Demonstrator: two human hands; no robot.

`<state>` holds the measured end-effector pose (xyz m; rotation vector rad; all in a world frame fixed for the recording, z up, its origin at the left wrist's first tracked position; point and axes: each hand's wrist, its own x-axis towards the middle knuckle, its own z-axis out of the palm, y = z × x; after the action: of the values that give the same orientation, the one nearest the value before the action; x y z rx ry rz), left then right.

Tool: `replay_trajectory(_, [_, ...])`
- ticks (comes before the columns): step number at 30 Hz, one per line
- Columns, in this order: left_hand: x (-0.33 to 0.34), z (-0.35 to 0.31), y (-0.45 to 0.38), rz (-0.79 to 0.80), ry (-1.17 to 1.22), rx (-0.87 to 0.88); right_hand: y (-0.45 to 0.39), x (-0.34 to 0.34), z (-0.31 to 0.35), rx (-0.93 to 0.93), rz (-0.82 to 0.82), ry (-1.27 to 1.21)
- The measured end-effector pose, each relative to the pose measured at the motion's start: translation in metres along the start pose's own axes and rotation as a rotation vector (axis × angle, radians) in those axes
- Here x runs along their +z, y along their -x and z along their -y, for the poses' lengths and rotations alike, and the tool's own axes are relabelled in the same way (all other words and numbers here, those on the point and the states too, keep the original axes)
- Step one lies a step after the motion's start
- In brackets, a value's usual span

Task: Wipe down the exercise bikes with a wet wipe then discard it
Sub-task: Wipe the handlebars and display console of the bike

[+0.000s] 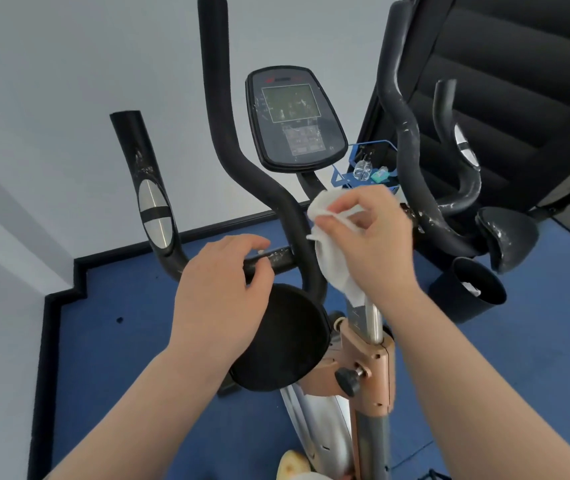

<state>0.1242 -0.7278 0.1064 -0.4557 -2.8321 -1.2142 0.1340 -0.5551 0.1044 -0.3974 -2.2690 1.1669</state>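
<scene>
Mid-wipe on the near bike, nothing discarded yet. Right hand (370,237) pinching a white wet wipe (332,261) between thumb and curled fingers, cloth bunched above the fingertips and hanging down below them, over the bike's centre post (370,313). Left hand (221,282) hovering over the handlebar crossbar (276,259), fingers loosely curled, holding nothing; contact with the bar not clear. White smears on the crossbar just right of the left fingertips, more on the left grip (141,161) and the console (294,119) beyond the fingers. Next, probably: press wipe flat onto the bar and drag along the smears, left hand steadying. Round black pad (283,341) below the left fingers, crowding the crossbar. Dark bin (467,289) right of the right hand, for discarding later. Blue rack (366,164) with bottle behind the right fingers. Second bike's handlebars (408,150) further right, also smeared.
</scene>
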Motion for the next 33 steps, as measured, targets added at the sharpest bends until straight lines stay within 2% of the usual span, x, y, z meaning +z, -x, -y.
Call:
replay_trajectory(5, [0.0, 0.0, -0.001, 0.009, -0.029, 0.016, 0.013, 0.011, -0.001, 0.12, 0.027, -0.026])
replay_trajectory(10, [0.0, 0.003, -0.001, 0.009, 0.003, 0.016, 0.064, -0.004, -0.014, 0.153, 0.049, -0.128])
replay_trajectory(17, [0.0, 0.002, -0.003, 0.007, 0.002, 0.036, 0.002, 0.031, 0.003, -0.139, 0.14, 0.033])
replay_trajectory(22, [0.0, 0.003, 0.0, -0.013, 0.005, 0.034, 0.001, 0.045, 0.0, -0.178, 0.051, 0.107])
replay_trajectory(28, [-0.001, 0.004, -0.001, -0.03, 0.022, 0.065, 0.026, 0.018, -0.014, -0.221, 0.134, 0.164])
replay_trajectory(33, [-0.001, 0.006, -0.001, -0.048, 0.051, 0.099, 0.023, 0.026, -0.011, -0.254, 0.066, 0.135])
